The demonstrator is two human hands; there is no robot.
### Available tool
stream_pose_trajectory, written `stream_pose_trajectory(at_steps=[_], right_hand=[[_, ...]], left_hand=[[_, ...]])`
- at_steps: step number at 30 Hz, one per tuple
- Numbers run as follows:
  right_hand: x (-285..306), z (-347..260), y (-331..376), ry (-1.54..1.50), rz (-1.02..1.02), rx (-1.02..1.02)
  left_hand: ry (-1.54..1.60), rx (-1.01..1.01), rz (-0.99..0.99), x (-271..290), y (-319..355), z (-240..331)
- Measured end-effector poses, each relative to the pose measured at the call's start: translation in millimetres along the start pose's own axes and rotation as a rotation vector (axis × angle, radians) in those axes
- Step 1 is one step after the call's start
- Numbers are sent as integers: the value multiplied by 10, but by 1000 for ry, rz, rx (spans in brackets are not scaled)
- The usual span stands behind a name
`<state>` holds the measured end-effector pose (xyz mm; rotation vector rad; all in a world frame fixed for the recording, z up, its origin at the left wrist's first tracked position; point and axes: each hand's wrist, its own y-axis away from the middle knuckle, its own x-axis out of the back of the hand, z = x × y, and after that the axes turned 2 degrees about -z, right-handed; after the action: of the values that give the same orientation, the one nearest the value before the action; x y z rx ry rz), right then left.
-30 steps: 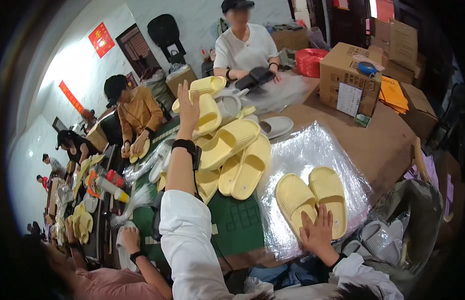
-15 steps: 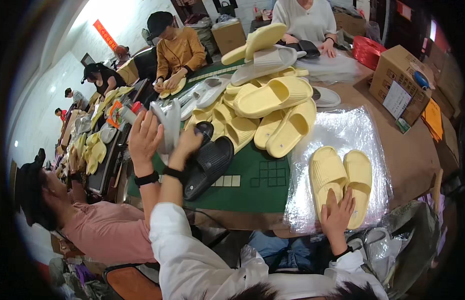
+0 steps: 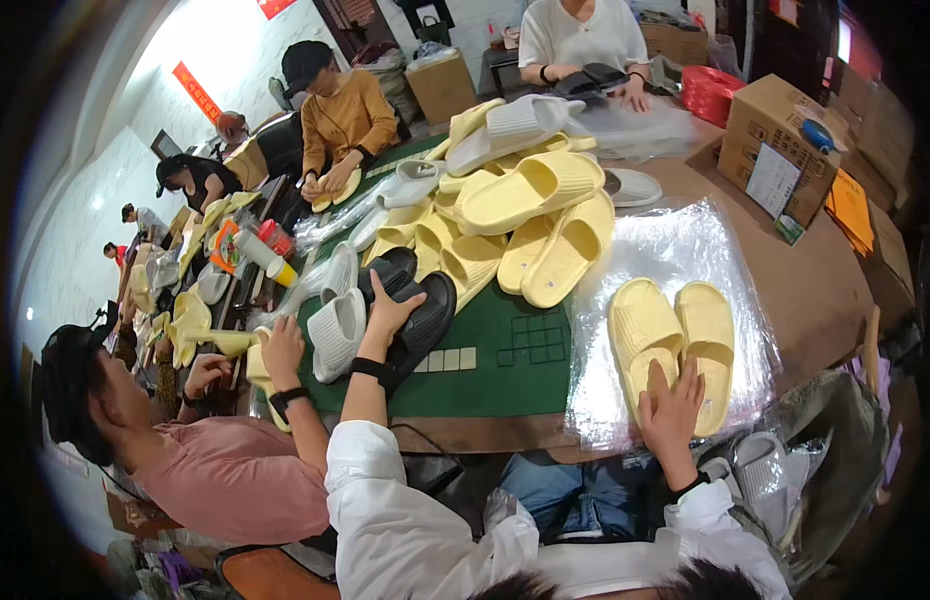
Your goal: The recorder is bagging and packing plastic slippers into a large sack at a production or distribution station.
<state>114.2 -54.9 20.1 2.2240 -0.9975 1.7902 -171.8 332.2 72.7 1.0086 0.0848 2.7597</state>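
I am reaching my left hand (image 3: 388, 318) over the green mat (image 3: 495, 395), and it is touching the black slippers (image 3: 432, 315), thumb and fingers spreading apart across them; I cannot tell whether it is closing firmly on them or only lying on top. The black slippers are sitting side by side, just right of some light grey slippers (image 3: 337, 335) and near a short row of cream tiles (image 3: 453, 359). My right hand (image 3: 672, 408) is resting loosely opened, fingers fanning out over the heel ends of the pair of yellow slippers (image 3: 645, 320), touching them rather than gripping. That yellow pair is lying with toes pointing away from me on a stack of clear plastic sheets (image 3: 725, 250), right of the mat. Farther from me, a heap of yellow and grey slippers (image 3: 533, 195) is rising between the black pair and the sheets. On my left a co-worker in a pink shirt (image 3: 235, 480) is touching a yellow slipper (image 3: 257, 380), and across the table (image 3: 805, 270) a person in a white top (image 3: 582, 42) is handling something black
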Motion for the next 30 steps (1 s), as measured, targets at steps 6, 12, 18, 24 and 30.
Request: stream_pose_trajectory(at_steps=[6,12,18,24,30], right_hand=[[-37,28,51,8,26,-7],[-10,11,27,-30,59,-10],[-27,29,3,-57,58,-19],[5,98,32,-82,25,-31],[6,75,22,-48,34,-6]], left_hand=[[443,54,-3,-190,149,284],[-14,54,454,-263,-110,170],[536,-67,222,-128,-48,274],[946,-134,19,10,519,1788],[908,-710,-32,-82,-253,3036]])
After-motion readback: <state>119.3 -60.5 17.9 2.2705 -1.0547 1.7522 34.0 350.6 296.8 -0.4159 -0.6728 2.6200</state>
